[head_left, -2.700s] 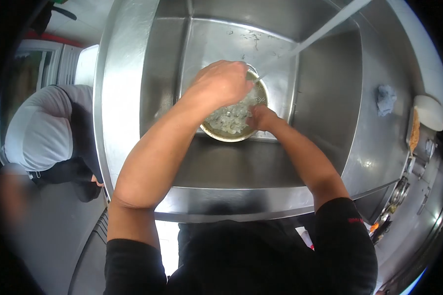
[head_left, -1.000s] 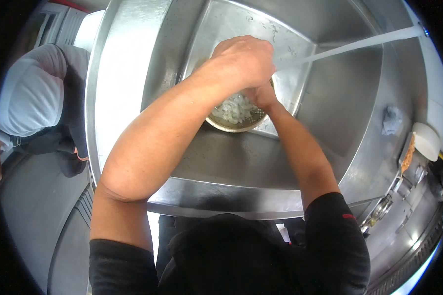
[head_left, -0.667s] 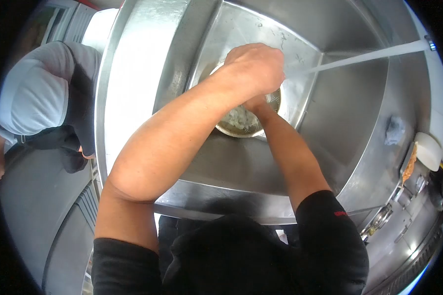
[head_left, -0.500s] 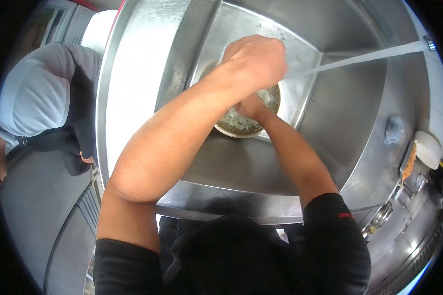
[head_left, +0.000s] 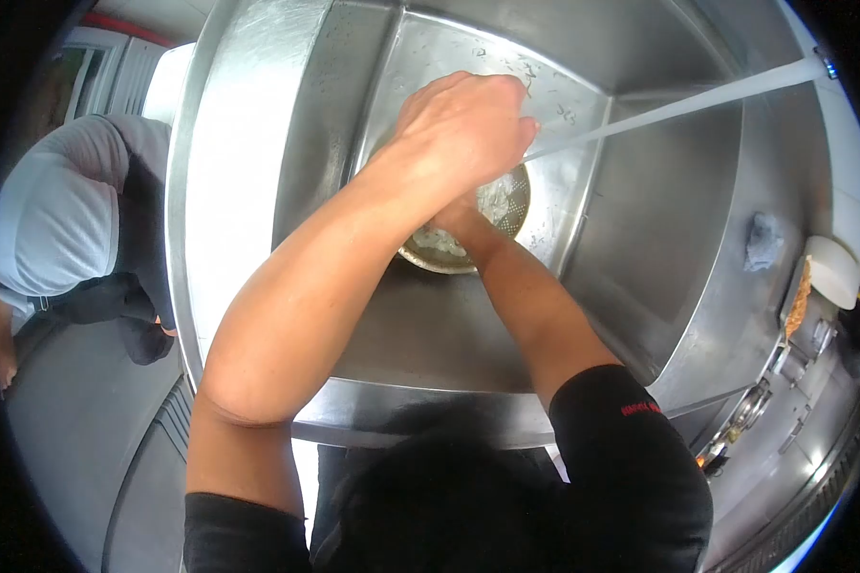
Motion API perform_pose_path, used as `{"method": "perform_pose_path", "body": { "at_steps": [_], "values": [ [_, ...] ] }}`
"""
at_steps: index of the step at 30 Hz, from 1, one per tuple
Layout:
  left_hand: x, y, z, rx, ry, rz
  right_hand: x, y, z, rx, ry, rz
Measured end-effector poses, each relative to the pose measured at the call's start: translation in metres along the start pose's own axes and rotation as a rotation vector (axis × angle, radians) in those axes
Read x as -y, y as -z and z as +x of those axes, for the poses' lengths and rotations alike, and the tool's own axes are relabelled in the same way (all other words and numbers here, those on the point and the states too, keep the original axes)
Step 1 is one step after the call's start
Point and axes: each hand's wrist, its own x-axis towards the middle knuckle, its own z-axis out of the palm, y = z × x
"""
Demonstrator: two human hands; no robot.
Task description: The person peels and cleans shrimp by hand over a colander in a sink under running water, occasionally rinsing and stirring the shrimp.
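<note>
A round metal colander [head_left: 520, 212] with a perforated wall stands in the sink, holding pale, translucent pieces [head_left: 438, 241] whose kind I cannot make out. My right hand [head_left: 459, 216] reaches in among them, its fingers hidden under my left wrist. Above the colander, my left hand [head_left: 468, 124] is curled with its knuckles up and the thumb at its right side; whatever it grips is hidden beneath it. A straight whitish hose or water stream [head_left: 678, 103] runs from a metal end at the right to beside my left thumb.
Steel sink walls [head_left: 659, 181] surround the colander, and dark scraps lie on the basin floor. A person in a light shirt [head_left: 62, 220] bends at the left. A crumpled cloth [head_left: 763, 241], a white bowl [head_left: 832, 272] and an orange-brown item [head_left: 799, 298] are at the right.
The view has shifted slightly, moving the sink and colander a little left in the picture. My right hand has moved left within the colander, exposing more of its far right side. My left hand stays above it.
</note>
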Motion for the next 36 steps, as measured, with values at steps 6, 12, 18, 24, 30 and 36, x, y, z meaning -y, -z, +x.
{"method": "perform_pose_path", "body": {
  "at_steps": [6, 12, 18, 24, 30, 36],
  "values": [
    [0.005, -0.006, 0.001, -0.012, -0.029, 0.011, -0.017, 0.03, 0.027, 0.2, 0.057, 0.072],
    [0.001, 0.001, 0.004, 0.136, 0.036, 0.037, 0.011, 0.099, -0.057, 0.629, 0.086, -0.364],
    [0.012, -0.014, 0.006, -0.003, -0.067, 0.027, 0.02, 0.133, -0.084, 0.694, 0.048, -0.537],
    [0.016, -0.021, 0.009, -0.031, -0.097, 0.045, 0.023, 0.115, -0.03, 0.5, -0.131, -0.19],
    [0.001, -0.006, 0.005, 0.1, 0.019, 0.055, 0.006, 0.032, -0.009, 0.133, -0.019, -0.07],
    [0.013, -0.024, 0.013, 0.045, -0.027, -0.024, -0.01, 0.033, -0.01, -0.038, 0.168, -0.039]
  ]
}}
